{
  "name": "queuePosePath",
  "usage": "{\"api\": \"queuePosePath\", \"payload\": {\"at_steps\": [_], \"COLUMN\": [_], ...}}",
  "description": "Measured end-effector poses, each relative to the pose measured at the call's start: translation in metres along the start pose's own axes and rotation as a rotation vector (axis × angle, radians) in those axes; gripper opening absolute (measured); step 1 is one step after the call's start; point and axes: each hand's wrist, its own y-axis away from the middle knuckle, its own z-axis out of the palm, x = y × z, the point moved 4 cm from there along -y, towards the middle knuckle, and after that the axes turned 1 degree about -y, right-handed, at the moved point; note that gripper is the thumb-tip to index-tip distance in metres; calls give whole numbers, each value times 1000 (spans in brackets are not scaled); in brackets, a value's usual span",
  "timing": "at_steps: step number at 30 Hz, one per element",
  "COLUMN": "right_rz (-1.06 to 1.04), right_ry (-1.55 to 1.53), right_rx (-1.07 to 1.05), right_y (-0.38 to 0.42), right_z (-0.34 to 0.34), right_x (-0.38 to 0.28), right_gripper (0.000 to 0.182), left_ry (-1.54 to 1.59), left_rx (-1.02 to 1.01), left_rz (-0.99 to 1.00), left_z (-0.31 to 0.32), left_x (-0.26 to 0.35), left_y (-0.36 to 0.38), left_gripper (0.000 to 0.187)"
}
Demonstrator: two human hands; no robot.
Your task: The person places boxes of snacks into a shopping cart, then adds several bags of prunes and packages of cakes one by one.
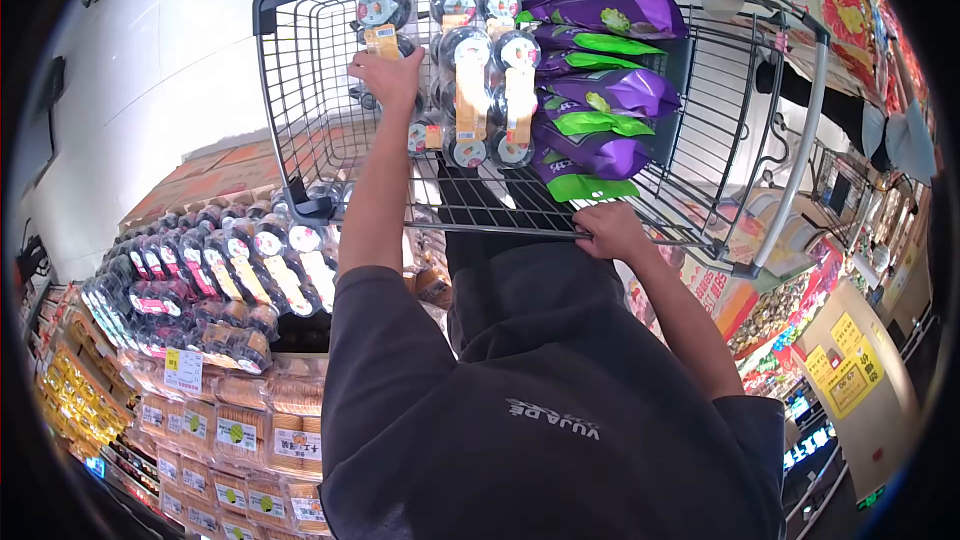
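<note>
The wire shopping cart [300,130] fills the view, its basket already carrying purple snack bags [600,90] on one side and clear packs of round cakes [485,90] stacked beside them. Over at the shelf [210,280], more of those same packs lie in rows. The left hand [388,75] is deep in the basket, fingers wrapped round a clear cake pack [383,15] standing long-side up, just beside the stacked ones. The right hand [608,230] sits nearer the body, fingers curled tight on the cart's rim.
</note>
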Motion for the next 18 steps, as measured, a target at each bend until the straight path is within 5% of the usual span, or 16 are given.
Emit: {"api": "queuePosePath", "payload": {"at_steps": [3,8,13,18], "right_rz": [13,16,17,26], "right_ry": [-6,-27,-31,-31], "right_rx": [-8,-2,-18,-44], "right_y": [1,0,3,2], "right_z": [-2,-2,2,-1], "right_x": [-1,0,1,1], "right_gripper": [26,27,28,29], "left_ry": [192,4,-95,-123], "left_rx": [-103,-39,-255,-231], "left_rz": [-23,95,-80,-28], "left_z": [4,10,20,24], "left_x": [-4,2,2,5], "left_y": [0,-1,-9,-7], "left_gripper": [94,97,100,98]}}
